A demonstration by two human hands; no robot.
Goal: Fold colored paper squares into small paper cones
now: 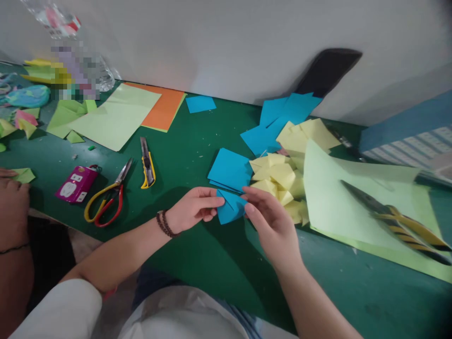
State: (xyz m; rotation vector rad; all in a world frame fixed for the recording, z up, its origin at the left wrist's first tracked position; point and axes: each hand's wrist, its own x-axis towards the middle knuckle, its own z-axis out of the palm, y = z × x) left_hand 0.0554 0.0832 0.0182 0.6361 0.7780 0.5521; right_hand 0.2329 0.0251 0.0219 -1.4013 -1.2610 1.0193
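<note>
A partly folded piece of blue paper (230, 209) is held between my two hands above the green table (197, 254). My left hand (196, 205) pinches its left edge, thumb on top. At its right edge, the thumb and fingers of my right hand (270, 221) close on the paper. Just beyond the fingers lies a stack of square blue sheets (231, 168). To the right of that stack sits a pile of folded yellow paper pieces (278, 176), close to my right hand.
Left of my hands lie a yellow box cutter (147, 165), scissors (109, 195) and a purple box (77, 183). Large scissors (395, 219) rest on pale green sheets (328, 188) at right. More blue sheets (278, 117) lean at the back. Another person's hand (14, 202) is at far left.
</note>
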